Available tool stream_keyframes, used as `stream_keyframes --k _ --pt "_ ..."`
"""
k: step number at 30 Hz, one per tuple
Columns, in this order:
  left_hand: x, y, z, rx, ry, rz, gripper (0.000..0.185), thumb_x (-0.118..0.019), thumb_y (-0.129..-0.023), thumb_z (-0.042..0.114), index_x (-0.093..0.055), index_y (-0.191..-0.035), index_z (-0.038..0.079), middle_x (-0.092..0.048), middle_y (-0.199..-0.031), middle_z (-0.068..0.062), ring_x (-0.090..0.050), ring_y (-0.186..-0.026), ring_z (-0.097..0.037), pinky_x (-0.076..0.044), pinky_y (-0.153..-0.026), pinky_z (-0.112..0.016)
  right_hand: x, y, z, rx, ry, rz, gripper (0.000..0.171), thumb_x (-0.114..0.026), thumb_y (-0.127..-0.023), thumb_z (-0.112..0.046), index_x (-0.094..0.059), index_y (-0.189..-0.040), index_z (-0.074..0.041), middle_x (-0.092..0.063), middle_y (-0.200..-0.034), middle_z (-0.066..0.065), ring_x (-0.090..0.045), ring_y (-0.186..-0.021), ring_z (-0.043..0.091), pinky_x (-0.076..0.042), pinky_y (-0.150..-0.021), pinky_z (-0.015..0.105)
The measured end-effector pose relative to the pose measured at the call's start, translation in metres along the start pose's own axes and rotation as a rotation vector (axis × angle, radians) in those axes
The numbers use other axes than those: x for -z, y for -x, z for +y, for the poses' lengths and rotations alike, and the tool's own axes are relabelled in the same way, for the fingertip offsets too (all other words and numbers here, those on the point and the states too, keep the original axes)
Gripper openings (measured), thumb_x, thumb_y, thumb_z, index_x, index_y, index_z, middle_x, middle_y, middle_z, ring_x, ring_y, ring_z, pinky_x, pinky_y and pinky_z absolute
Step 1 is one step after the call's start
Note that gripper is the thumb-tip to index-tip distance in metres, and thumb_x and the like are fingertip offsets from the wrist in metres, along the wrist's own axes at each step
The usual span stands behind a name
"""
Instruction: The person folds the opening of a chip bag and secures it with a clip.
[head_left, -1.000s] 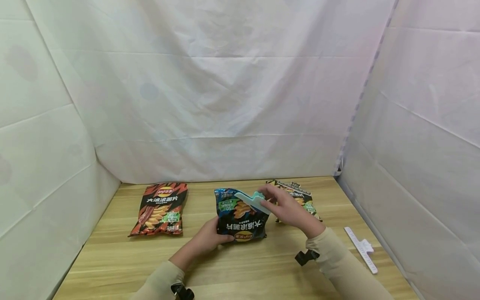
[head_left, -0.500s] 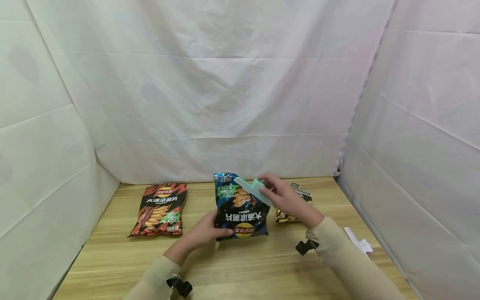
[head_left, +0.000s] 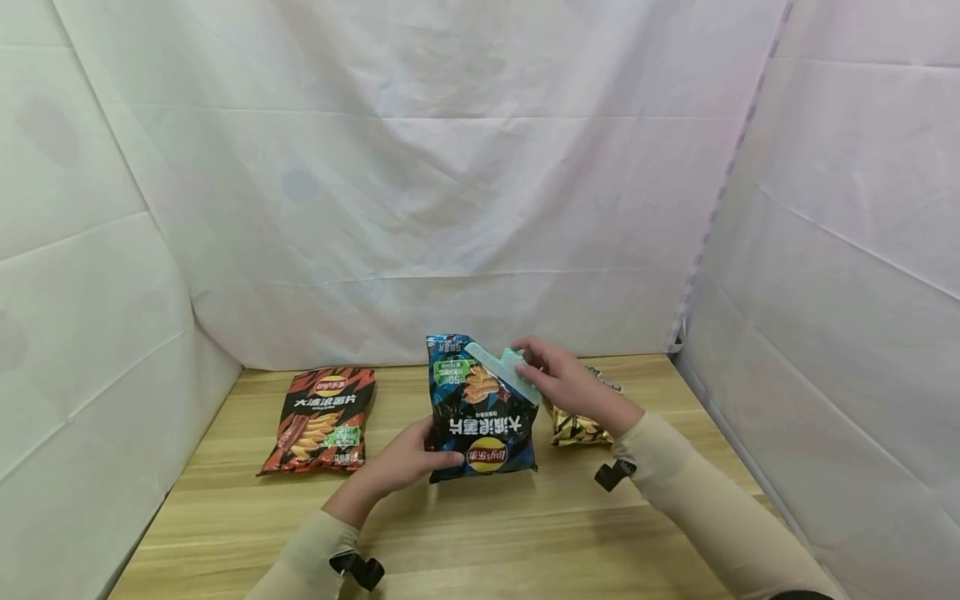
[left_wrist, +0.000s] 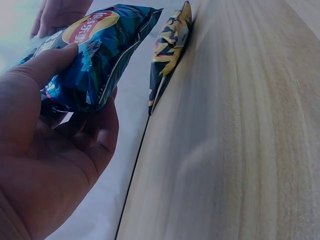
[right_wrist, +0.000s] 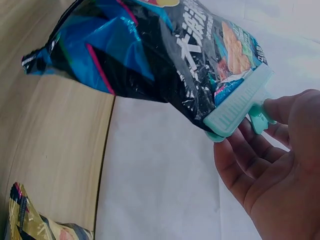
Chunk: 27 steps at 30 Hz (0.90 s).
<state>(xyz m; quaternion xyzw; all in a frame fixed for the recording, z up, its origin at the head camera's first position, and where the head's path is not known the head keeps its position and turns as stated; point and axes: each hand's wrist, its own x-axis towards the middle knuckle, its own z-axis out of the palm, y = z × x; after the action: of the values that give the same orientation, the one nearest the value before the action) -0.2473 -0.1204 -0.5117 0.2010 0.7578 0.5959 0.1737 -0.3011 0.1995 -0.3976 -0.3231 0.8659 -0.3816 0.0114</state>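
A blue-and-black bag of potato chips (head_left: 480,412) is held up over the table, its printing upside down in the head view. My left hand (head_left: 405,460) grips its lower left edge, thumb in front and fingers behind, as the left wrist view confirms. Across the bag's upper right corner sits a mint-green bag clip (head_left: 501,369), set at a slant. My right hand (head_left: 573,383) pinches the clip's handle between thumb and fingers. In the right wrist view the clip's ribbed bar (right_wrist: 240,102) lies over the folded corner of the bag.
A red-and-black chip bag (head_left: 318,421) lies on the wooden table (head_left: 480,542) at the left. Behind my right hand lies a gold-and-black chip bag (head_left: 576,429), partly hidden. White cloth (head_left: 450,208) walls the table at the back and sides.
Both hands have raised the blue-and-black bag and tilted its face upright, the green clip moving with it. The white clip at the right has become hidden behind the right sleeve.
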Motion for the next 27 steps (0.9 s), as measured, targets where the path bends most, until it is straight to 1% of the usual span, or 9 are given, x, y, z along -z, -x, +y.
stream_keyframes --k 4,7,11,17,23,27 --pt "0.001 -0.002 0.000 0.014 0.004 0.013 0.083 -0.083 -0.104 0.034 -0.040 -0.170 0.006 -0.067 -0.148 -0.012 -0.067 -0.133 -0.030 -0.055 -0.110 -0.048 0.001 -0.004 0.003 -0.026 0.000 0.007 0.037 -0.059 -0.118 -0.027 -0.057 -0.154 -0.019 -0.070 -0.108 0.003 -0.067 -0.087 0.022 -0.059 -0.071 0.039" --pt "0.002 -0.002 0.002 0.009 -0.008 0.033 0.085 -0.083 -0.104 0.036 -0.039 -0.170 0.005 -0.067 -0.147 -0.013 -0.068 -0.130 -0.030 -0.057 -0.107 -0.048 0.002 -0.011 0.008 -0.032 -0.010 0.006 0.037 -0.059 -0.118 -0.029 -0.058 -0.153 -0.017 -0.069 -0.106 0.004 -0.066 -0.085 0.027 -0.058 -0.070 0.039" --pt "0.002 -0.004 0.003 0.018 -0.001 0.073 0.082 -0.083 -0.103 0.035 -0.042 -0.167 0.002 -0.069 -0.144 -0.013 -0.069 -0.128 -0.029 -0.058 -0.106 -0.048 0.002 -0.022 0.014 -0.049 -0.026 -0.003 0.038 -0.058 -0.118 -0.029 -0.059 -0.153 -0.015 -0.070 -0.105 0.004 -0.066 -0.085 0.030 -0.057 -0.071 0.041" --pt "0.004 -0.013 -0.002 0.053 0.022 0.135 0.076 -0.083 -0.103 0.035 -0.049 -0.163 0.003 -0.071 -0.137 -0.012 -0.070 -0.119 -0.026 -0.058 -0.102 -0.047 0.003 -0.037 0.026 -0.137 -0.069 -0.032 0.039 -0.060 -0.118 -0.029 -0.059 -0.154 -0.013 -0.072 -0.108 0.006 -0.068 -0.088 0.028 -0.059 -0.076 0.041" --pt "0.004 -0.025 -0.003 0.068 0.070 0.151 0.084 -0.081 -0.104 0.040 -0.041 -0.169 0.005 -0.069 -0.143 -0.014 -0.069 -0.127 -0.027 -0.056 -0.109 -0.051 0.009 -0.050 0.039 -0.211 -0.078 -0.055 0.044 -0.059 -0.118 -0.033 -0.058 -0.156 -0.012 -0.073 -0.112 0.008 -0.069 -0.090 0.027 -0.060 -0.078 0.043" --pt "0.004 -0.031 -0.001 0.091 0.066 0.166 0.092 -0.080 -0.104 0.044 -0.033 -0.172 0.002 -0.066 -0.149 -0.016 -0.067 -0.132 -0.029 -0.052 -0.113 -0.054 0.013 -0.057 0.046 -0.234 -0.108 -0.074 0.049 -0.059 -0.117 -0.034 -0.054 -0.161 -0.012 -0.073 -0.118 0.009 -0.070 -0.098 0.026 -0.061 -0.088 0.052"
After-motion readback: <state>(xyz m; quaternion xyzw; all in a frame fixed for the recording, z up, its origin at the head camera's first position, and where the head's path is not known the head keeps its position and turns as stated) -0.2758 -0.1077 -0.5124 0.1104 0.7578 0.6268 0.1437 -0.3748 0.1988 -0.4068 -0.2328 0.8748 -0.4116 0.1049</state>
